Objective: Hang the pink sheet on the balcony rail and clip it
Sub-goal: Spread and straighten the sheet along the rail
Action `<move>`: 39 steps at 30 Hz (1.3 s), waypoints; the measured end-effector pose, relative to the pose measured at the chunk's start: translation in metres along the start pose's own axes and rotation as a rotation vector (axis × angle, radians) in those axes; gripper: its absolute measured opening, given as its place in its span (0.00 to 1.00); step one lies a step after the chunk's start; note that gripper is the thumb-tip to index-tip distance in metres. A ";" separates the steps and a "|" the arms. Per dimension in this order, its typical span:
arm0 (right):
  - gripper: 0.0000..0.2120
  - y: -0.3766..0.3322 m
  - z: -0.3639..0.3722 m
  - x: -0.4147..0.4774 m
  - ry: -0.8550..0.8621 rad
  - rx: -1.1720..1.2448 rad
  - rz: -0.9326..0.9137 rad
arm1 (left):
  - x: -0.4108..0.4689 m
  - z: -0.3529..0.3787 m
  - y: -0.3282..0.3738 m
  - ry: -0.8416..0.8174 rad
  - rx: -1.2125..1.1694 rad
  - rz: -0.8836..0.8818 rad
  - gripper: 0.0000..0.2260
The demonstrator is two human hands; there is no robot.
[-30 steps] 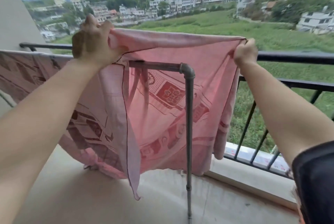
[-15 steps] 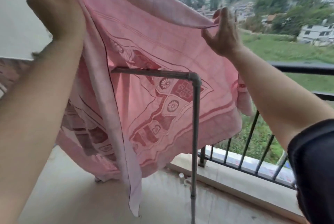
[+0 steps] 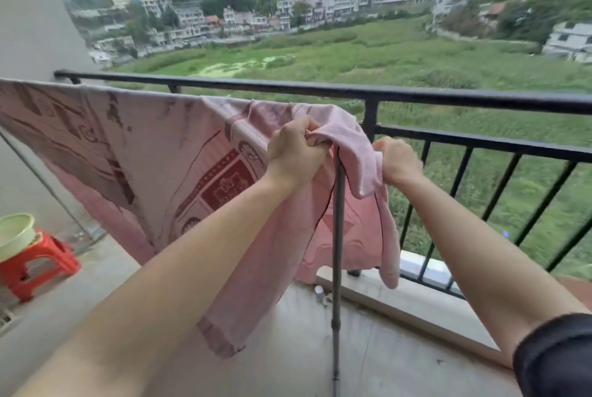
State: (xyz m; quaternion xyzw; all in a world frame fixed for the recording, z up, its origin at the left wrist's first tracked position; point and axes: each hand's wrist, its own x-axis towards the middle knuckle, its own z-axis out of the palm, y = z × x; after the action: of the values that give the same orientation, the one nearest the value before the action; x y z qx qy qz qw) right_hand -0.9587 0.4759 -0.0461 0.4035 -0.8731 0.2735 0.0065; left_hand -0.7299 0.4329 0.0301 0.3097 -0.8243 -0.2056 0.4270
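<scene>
The pink sheet (image 3: 150, 153), patterned in dark red, hangs spread over a metal pipe rack that runs from the left to an upright post (image 3: 338, 236). The pipe's top bar is hidden under the cloth. My left hand (image 3: 296, 153) is closed on a bunched corner of the sheet at the top of the post. My right hand (image 3: 398, 161) grips the fold of sheet that droops over the post's right side. The black balcony rail (image 3: 416, 96) runs just behind both hands. No clip is in view.
A red plastic stool (image 3: 38, 260) carrying a pale green basin (image 3: 14, 233) stands on the balcony floor at the left. A grey wall closes the left side. A low concrete kerb (image 3: 416, 303) runs under the rail's bars. Beyond lies a green field and houses.
The sheet was held up high and wide in both hands. Now it lies draped over the pipe, and both hands have come down and together at the post's top corner.
</scene>
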 end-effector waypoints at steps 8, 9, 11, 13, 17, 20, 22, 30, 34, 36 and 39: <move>0.18 0.012 -0.005 -0.039 0.537 0.363 -0.579 | 0.028 0.029 0.029 0.116 -0.017 -0.076 0.04; 0.16 0.009 -0.011 -0.030 0.618 0.452 -0.546 | 0.032 0.032 0.031 0.114 -0.043 -0.065 0.04; 0.11 0.006 -0.023 -0.009 0.713 0.490 -0.339 | 0.038 0.033 0.032 -0.008 -0.126 -0.019 0.05; 0.08 0.015 -0.031 0.017 0.510 0.373 -0.074 | 0.041 0.031 0.029 -0.258 -0.181 0.043 0.12; 0.11 0.032 -0.021 0.029 -0.217 -0.117 0.222 | 0.048 0.027 0.008 -0.203 -0.314 0.014 0.16; 0.10 0.034 -0.012 0.025 -0.298 -0.118 0.185 | 0.067 0.023 -0.029 0.244 0.202 0.112 0.14; 0.14 0.030 -0.014 0.031 -0.526 0.139 0.128 | 0.076 0.015 -0.060 0.181 0.403 0.054 0.19; 0.27 -0.058 -0.062 0.063 -0.241 0.413 -0.017 | 0.096 -0.036 -0.164 -0.012 0.596 0.165 0.24; 0.15 -0.148 -0.059 0.069 -0.042 0.442 -0.074 | 0.111 -0.084 -0.225 -0.027 0.596 0.013 0.25; 0.24 -0.198 -0.041 0.061 -0.065 0.191 -0.197 | 0.117 -0.115 -0.264 -0.051 0.617 -0.074 0.26; 0.29 -0.276 0.006 0.047 -0.009 -0.123 -0.359 | 0.117 -0.167 -0.332 -0.084 0.642 -0.208 0.27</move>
State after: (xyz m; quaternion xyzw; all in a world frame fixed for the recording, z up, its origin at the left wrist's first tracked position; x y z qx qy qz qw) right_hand -0.7935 0.2949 0.0900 0.5527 -0.8023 0.2121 0.0761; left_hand -0.5318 0.0993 -0.0109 0.5020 -0.8279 0.0096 0.2499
